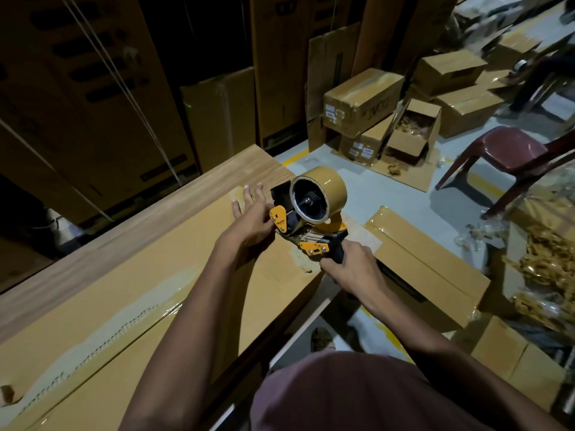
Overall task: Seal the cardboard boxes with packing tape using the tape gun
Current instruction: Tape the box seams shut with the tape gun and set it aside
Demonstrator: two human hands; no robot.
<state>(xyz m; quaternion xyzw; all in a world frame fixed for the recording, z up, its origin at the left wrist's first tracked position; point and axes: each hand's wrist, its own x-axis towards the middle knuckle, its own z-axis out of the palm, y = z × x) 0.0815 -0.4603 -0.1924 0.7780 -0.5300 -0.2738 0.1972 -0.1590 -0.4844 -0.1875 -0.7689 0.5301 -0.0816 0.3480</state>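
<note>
A long flat cardboard box [130,293] lies on a wooden table [102,244], with a strip of clear tape along its top seam. A black and orange tape gun [311,225] carrying a roll of brown tape [323,194] rests on the box's right end. My right hand [348,269] grips the gun's handle. My left hand [249,222] lies against the gun's front by the orange plate, fingers spread over the box top. Whether it pinches the tape end is hidden.
Beside the table's right end sits a sealed box [429,269] at a lower level. Stacked boxes [364,101], an open box of packing filler [413,132], a maroon plastic chair [510,154] and loose filler [547,269] cover the floor on the right. Tall cartons [93,88] stand behind the table.
</note>
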